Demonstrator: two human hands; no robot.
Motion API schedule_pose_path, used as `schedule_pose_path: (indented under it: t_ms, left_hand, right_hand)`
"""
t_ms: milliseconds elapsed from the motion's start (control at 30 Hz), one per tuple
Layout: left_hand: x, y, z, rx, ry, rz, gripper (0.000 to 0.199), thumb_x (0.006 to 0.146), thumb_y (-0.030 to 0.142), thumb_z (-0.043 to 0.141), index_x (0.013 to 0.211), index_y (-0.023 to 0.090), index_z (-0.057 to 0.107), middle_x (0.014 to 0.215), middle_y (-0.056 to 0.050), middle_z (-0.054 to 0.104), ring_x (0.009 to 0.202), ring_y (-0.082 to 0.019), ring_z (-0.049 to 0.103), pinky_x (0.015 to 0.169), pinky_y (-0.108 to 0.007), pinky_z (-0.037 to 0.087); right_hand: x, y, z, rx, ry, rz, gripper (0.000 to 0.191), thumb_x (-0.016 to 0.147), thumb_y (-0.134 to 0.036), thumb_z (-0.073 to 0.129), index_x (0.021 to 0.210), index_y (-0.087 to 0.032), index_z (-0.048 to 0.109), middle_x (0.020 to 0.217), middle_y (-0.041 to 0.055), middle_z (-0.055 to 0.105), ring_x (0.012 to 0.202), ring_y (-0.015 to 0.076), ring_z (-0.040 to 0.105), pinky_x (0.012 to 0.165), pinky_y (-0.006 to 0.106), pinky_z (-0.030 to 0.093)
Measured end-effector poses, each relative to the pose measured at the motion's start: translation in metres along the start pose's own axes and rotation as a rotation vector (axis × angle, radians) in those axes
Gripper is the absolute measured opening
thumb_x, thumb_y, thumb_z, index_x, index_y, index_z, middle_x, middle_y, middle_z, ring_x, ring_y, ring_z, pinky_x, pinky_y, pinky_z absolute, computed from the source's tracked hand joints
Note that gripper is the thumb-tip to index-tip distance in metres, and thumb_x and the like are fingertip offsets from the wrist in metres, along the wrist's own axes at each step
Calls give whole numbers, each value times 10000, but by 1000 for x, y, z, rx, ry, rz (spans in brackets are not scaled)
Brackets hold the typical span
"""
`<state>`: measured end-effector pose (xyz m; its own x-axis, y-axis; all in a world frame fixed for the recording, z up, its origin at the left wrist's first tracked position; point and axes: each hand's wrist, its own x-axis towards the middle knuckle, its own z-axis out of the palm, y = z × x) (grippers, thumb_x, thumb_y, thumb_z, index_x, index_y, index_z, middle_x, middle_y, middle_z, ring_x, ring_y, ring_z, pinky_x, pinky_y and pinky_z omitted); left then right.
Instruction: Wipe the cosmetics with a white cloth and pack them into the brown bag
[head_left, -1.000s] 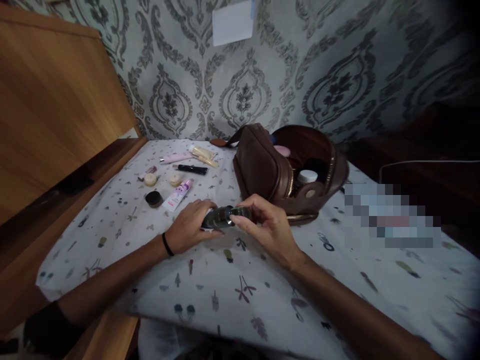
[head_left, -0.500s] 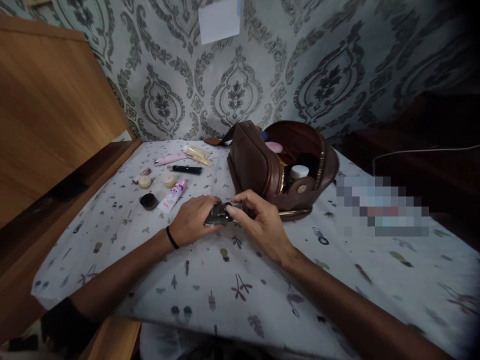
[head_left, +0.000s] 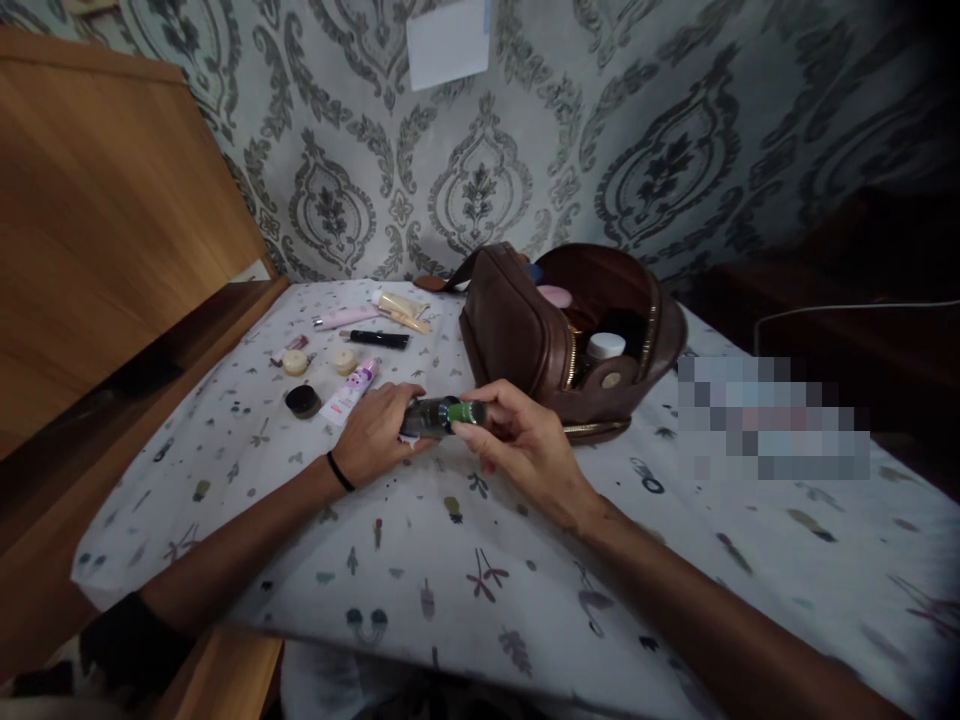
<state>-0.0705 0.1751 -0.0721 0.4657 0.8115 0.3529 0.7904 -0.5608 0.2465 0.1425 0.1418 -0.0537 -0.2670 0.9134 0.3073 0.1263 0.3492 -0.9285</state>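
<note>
A small dark, see-through bottle (head_left: 424, 418) lies sideways between my hands, its bright green end (head_left: 466, 411) pointing right. My left hand (head_left: 381, 425) is wrapped round the dark body and hides its left part. With thumb and fingers, my right hand (head_left: 529, 430) pinches the green end; whether that end is a separate cap, I cannot tell. Just left of my left hand lies a white and purple tube (head_left: 351, 390). Behind my right hand stands an open brown cosmetic bag (head_left: 517, 335), a white-lidded jar (head_left: 606, 346) and other items inside it.
Left on the patterned tablecloth (head_left: 397, 560) are a black jar (head_left: 302, 401), two cream-coloured little pots (head_left: 295, 362), a black tube (head_left: 379, 340), a pink tube (head_left: 346, 317) and a beige tube (head_left: 401, 304). A wooden panel (head_left: 112, 200) rises at left; a blurred-out item (head_left: 780, 420) lies right.
The bottle has turned in my hands, and its green end now shows between my right thumb and fingers. The whole view has shifted slightly; the bag and the other cosmetics stay put.
</note>
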Motion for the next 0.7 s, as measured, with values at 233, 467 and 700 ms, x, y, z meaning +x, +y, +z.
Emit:
schedule_pose_path:
  t_ms: [233, 467, 700]
  left_hand:
    - [11, 40, -6, 91, 64, 135, 351, 927, 419, 523, 1164, 160, 539, 1035, -112, 668, 982, -298, 599, 821, -426, 426]
    - [22, 43, 1, 105, -14, 228, 298, 966, 387, 444, 1116, 160, 566, 973, -111, 665, 965, -301, 576, 843, -456, 382]
    - [21, 2, 1, 197, -99, 248, 312, 914, 422, 568, 1082, 159, 562, 1008, -113, 662, 985, -306, 585, 833, -438, 408]
  right_hand:
    - [-1, -3, 3, -123, 114, -25, 448, 767, -583, 719, 705, -220, 464, 510, -81, 426, 489, 91, 334, 449, 229, 264]
    - [0, 7, 5, -226, 152, -42, 438, 815, -538, 676, 625, -213, 452, 488, -81, 351, 472, 87, 292, 458, 241, 252]
    - [-3, 12, 10, -252, 111, 63, 290, 810, -402, 678, 662, -206, 525, 504, -50, 492, 476, 105, 428, 454, 225, 325]
